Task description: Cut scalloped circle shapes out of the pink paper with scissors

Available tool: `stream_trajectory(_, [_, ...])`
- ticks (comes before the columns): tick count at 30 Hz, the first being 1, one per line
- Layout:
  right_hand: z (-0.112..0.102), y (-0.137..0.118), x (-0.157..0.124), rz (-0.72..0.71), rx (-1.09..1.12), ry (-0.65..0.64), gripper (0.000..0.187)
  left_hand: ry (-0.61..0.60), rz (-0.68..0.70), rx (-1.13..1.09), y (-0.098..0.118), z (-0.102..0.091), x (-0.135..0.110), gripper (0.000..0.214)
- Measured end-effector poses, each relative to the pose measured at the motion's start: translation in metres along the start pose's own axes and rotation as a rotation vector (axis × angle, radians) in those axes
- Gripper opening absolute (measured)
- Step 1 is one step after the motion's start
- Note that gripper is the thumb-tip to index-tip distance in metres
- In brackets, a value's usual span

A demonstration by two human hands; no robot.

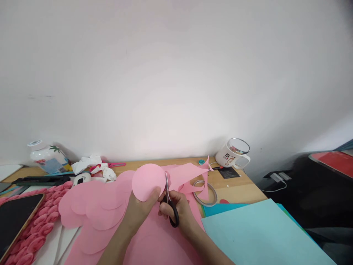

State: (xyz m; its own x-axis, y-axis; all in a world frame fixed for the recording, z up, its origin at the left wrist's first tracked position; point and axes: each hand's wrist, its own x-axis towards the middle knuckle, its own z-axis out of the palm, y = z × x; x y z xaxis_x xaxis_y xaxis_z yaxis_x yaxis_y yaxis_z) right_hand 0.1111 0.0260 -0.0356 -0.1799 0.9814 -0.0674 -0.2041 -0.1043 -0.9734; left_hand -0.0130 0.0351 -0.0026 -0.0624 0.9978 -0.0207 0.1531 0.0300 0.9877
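My left hand (140,209) pinches the lower edge of a pink paper circle (148,181) and holds it up above the desk. My right hand (176,211) grips black-handled scissors (168,198), whose blades point up along the circle's right edge. A jagged pink offcut (190,175) hangs to the right of the blades. Under both hands lies a large pink sheet (154,246), and several cut pink circles (93,206) are piled to the left.
Light blue sheets (256,235) cover the desk's right side. A white mug (233,154), a tape ring (205,193), a plastic jar (46,156), crumpled tissue (88,163) and a frame edged with pink paper roses (41,221) surround the work area. The wooden desk (237,187) meets a white wall.
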Motion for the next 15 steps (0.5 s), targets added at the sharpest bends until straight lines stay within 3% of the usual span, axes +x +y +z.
stream_trajectory(15, [-0.0003, 0.0053, 0.0008, -0.019, -0.02, -0.006, 0.001, 0.039, 0.031, 0.026, -0.0015, 0.0007, 0.0023, 0.03])
